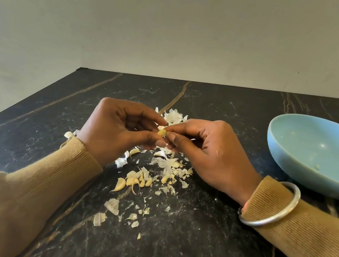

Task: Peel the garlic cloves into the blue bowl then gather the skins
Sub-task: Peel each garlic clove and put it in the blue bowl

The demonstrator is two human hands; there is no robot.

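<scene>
1. A dark, veined stone desk (200, 245) meets a plain pale wall (158, 25).
2. The left hand (116, 130) and right hand (207, 152) both pinch one yellowish garlic clove (161, 133) above scattered skins (166, 166).
3. The blue bowl (317, 153) sits at right.

From where I watch, the left hand (117, 128) at nine o'clock and the right hand (209, 155) at three meet over the table (187, 254), pinching a garlic clove (161, 133) between them. Skins (166, 166) and loose cloves (133, 180) lie beneath, toward six. The bowl (291, 171) sits farther out at three.
</scene>
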